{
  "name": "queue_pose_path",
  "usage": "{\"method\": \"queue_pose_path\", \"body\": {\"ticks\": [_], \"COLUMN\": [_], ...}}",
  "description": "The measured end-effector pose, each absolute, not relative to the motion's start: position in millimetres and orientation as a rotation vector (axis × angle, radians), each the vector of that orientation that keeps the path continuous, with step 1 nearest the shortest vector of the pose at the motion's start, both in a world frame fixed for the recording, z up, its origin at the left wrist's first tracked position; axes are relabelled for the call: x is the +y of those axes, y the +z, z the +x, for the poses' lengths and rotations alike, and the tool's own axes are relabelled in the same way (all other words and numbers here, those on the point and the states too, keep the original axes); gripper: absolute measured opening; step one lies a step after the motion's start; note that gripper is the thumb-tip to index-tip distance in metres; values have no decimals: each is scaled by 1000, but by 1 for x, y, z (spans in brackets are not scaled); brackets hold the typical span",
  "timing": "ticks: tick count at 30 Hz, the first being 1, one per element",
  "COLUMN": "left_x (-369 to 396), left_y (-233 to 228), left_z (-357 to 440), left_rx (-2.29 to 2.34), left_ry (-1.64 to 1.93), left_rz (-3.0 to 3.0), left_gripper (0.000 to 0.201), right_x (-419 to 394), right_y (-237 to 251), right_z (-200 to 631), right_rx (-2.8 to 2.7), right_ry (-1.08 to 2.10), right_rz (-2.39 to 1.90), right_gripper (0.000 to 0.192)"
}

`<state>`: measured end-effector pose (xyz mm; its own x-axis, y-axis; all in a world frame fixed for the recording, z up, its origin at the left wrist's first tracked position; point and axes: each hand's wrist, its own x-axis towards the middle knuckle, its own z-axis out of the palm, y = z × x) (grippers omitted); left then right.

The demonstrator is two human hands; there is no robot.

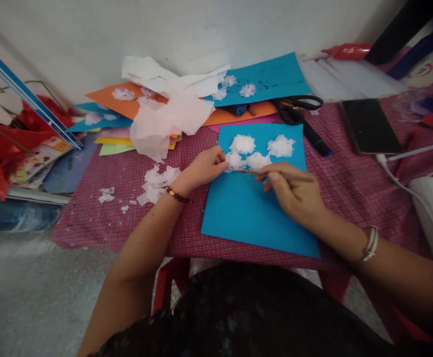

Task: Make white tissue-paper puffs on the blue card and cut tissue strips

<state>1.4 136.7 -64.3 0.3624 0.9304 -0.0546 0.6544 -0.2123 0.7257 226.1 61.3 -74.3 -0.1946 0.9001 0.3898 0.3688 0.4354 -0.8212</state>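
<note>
A blue sheet of paper [253, 208] lies before me, with several crumpled white tissue paper tufts [243, 144] on its upper half. My left hand [212, 166] rests at the sheet's left edge, fingers curled into a pinch against the lower left tuft [234, 161]. Whether anything is between those fingertips is hidden. In my right hand [294, 191] is a thin brown stick [301, 177], held like a pen. Its tip points left along the bottom of the lower tufts; I cannot make out the stick's exact kind.
Torn tissue scraps [158, 183] lie left of the sheet on the checked tablecloth [90, 218]. Behind are stacked coloured papers [276, 74], white tissue sheets [171, 109], black scissors [294, 106] and a dark marker [317, 140]. A phone [368, 125] with a cable lies right.
</note>
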Motion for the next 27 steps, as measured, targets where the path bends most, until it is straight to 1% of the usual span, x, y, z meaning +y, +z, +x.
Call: {"method": "queue_pose_path", "body": {"ticks": [2,4,6,8,9,11,14,16,17,19,20,23,27], "left_x": [138,140,139,133,127,108,72,52,45,38,38,45,55], "left_y": [-61,-53,-40,-23,-15,-4,-7,-20,-28,-43,-50,-61,-66], "left_z": [1,-10,-32,-60,-74,-95,-104,-99,-94,-86,-83,-79,-78], "left_rx": [1354,1324,1310,1323,1349,1440,1593,1661,1677,1682,1707,1835,1965], "left_ry": [509,562,700,860,912,905,702,501,400,311,305,338,434], "left_rz": [1808,1602,1461,1467,1520,1695,2106,2454,2590,2743,2757,2650,2481], "left_gripper": [8,8,7,6,5,5,2,9,16,26,26,11,11], "right_x": [67,74,79,81,82,81,80,80,80,80,80,80,80], "right_y": [-73,-72,-72,-73,-73,-74,-75,-76,-76,-77,-77,-76,-71], "right_z": [228,229,230,229,228,227,225,225,224,224,224,223,222], "right_rx": [-1476,-1219,-1052,-990,-989,-1006,-1043,-1076,-1095,-1120,-1130,-1147,-1158], "right_ry": [946,1172,1338,1414,1427,1430,1420,1408,1402,1389,1383,1370,1365], "right_rz": [-1126,-1105,-1082,-1077,-1077,-1079,-1094,-1097,-1096,-1099,-1107,-1135,-1170], "right_gripper": [27,24,19,18,19,20,20,21,21,21,21,22,23]}}
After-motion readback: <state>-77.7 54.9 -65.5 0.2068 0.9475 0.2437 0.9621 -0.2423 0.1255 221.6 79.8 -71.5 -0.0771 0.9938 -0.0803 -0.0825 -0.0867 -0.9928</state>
